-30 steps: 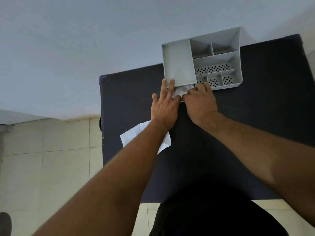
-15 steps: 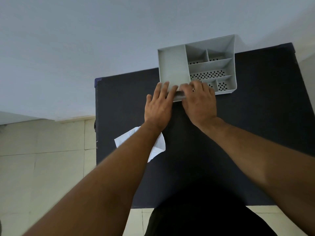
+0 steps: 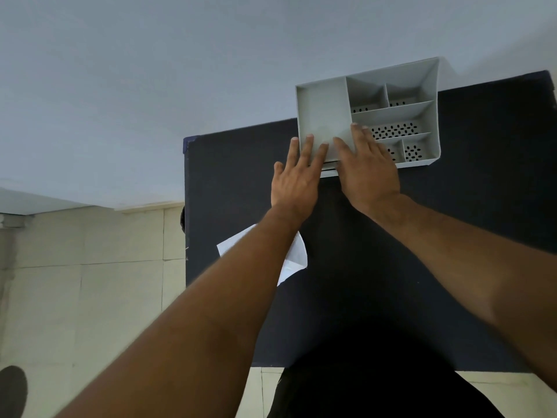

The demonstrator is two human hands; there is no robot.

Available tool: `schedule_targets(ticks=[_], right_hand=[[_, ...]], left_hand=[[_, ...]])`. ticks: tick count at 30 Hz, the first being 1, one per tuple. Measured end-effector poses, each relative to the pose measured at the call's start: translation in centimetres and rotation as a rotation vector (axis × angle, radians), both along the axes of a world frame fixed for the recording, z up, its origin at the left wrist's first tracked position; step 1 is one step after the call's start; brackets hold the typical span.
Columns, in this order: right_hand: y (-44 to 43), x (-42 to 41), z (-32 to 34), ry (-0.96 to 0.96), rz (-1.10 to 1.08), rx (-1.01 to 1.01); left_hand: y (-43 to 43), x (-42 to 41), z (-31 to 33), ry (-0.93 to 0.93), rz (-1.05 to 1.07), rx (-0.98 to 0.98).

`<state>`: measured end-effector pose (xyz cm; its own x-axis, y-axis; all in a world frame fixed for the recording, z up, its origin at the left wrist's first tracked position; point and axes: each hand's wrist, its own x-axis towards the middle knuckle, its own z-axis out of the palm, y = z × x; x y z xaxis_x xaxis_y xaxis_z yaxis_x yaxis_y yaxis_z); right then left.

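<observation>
pressing: both hands lie flat, palms down, over the near wall of the grey organizer tray (image 3: pixel 434 116), at its left end.
where the tray is: at the far edge of the dark table (image 3: pixel 229 182), its long side running left to right.
target slot: the large compartment (image 3: pixel 319 116), the leftmost one. its long axis runs straight away from the person, so it lies directly ahead of the fingertips.
left hand (image 3: pixel 294 188): in line with that slot. fingers (image 3: pixel 309 146) are straight and close together, their tips past the near wall and over the slot's floor. they are released and grip nothing.
right hand (image 3: pixel 369 173): comes in from the right and angles leftward, covering some of the small perforated cells. fingers are straight, the index tip inside the slot just beside the left hand's, also released.
nearer hand: the left, judged by its straight line into the slot.
pale strip (image 3: pixel 329 173): shows between the hands below the tray's near wall. cannot tell whether it is folded paper or the tray's lip.
under the palms: hidden.
coming move, as a guess: a push along the slot's long axis, away from the body.
aside: a white sheet (image 3: pixel 297 254) lies on the table, partly under the left forearm, well apart from the tray.
</observation>
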<state>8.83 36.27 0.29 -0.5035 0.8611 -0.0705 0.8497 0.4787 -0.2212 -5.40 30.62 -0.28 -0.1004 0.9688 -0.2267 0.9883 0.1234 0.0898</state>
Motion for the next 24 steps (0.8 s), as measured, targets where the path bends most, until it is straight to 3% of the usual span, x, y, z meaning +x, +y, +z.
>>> schedule_targets(ticks=[7,13,18,21,24], right_hand=[[-6.8,-0.3,0.2,0.115,0.173,-0.02],[-12.0,-2.6,-2.2,0.039,0.325,-0.406],[-15.0,-6.8,-3.5,-0.097,0.451,-0.575],[-17.1,-8.7,-3.9,-0.239,0.512,-0.475],[-18.8,-9.5,-4.0,-0.314,0.524,-0.325]], left_hand=[[-8.1,0.5,-2.0,-0.182,0.192,0.029],[-16.0,-1.9,-3.8,-0.127,0.478,-0.108],[-19.8,-2.8,-3.7,-0.332,0.85,-0.196],[-22.2,-3.2,-4.0,-0.448,0.868,-0.24],[-24.3,-3.4,-4.4,-0.517,0.815,-0.153]])
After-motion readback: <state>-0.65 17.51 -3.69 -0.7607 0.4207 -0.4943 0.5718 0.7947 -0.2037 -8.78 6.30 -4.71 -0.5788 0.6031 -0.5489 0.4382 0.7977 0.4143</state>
